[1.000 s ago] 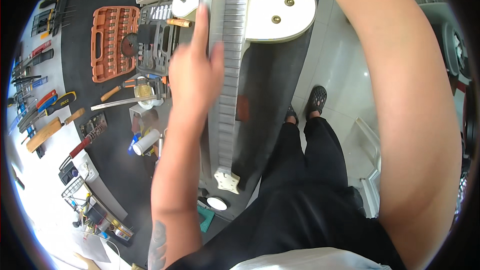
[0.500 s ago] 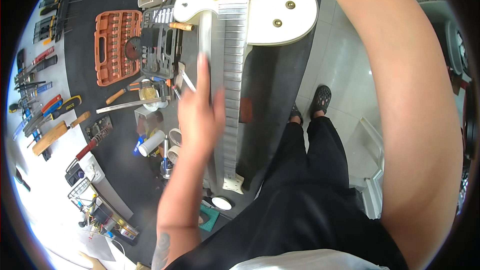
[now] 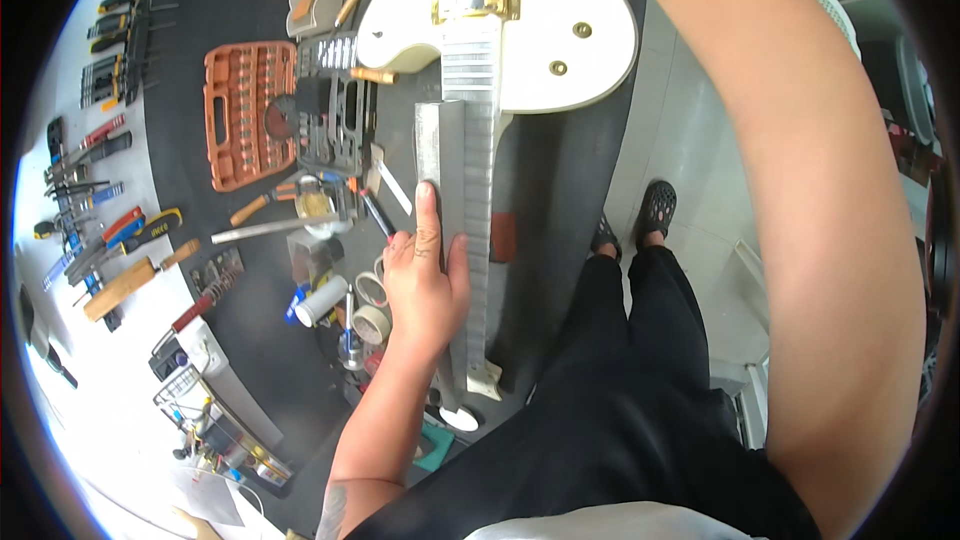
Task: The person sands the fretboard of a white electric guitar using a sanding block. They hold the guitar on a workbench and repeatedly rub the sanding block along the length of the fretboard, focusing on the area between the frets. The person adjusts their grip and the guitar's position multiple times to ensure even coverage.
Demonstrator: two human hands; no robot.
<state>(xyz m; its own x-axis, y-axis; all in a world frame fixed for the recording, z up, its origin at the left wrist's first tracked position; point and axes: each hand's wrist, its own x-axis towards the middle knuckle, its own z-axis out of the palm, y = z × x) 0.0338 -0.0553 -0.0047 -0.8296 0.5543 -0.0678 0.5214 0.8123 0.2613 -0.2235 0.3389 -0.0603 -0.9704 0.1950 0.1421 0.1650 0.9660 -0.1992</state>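
Note:
A white electric guitar (image 3: 545, 35) with gold hardware lies on the bench, its neck pointing toward me. Along the left side of its fretboard (image 3: 479, 190) rests a long grey metal bar (image 3: 452, 140), with the far end short of the body. My left hand (image 3: 420, 285) is closed around the bar's left side, index finger stretched forward along its top and thumb on the right. The guitar's headstock (image 3: 485, 380) lies at the near end. My right forearm (image 3: 800, 160) reaches up past the guitar's right side; the hand itself is beyond the top edge.
Left of the neck lie an orange socket case (image 3: 222, 120), a dark tool case (image 3: 335, 125), tape rolls (image 3: 371, 325) and a white cylinder (image 3: 322, 300). Hand tools (image 3: 120, 285) hang further left. A dark red block (image 3: 502, 238) sits right of the neck. My legs (image 3: 650, 300) are beside the bench.
My left hand and the bar have slid toward me along the neck, and more frets by the body now show. The whole view has shifted slightly.

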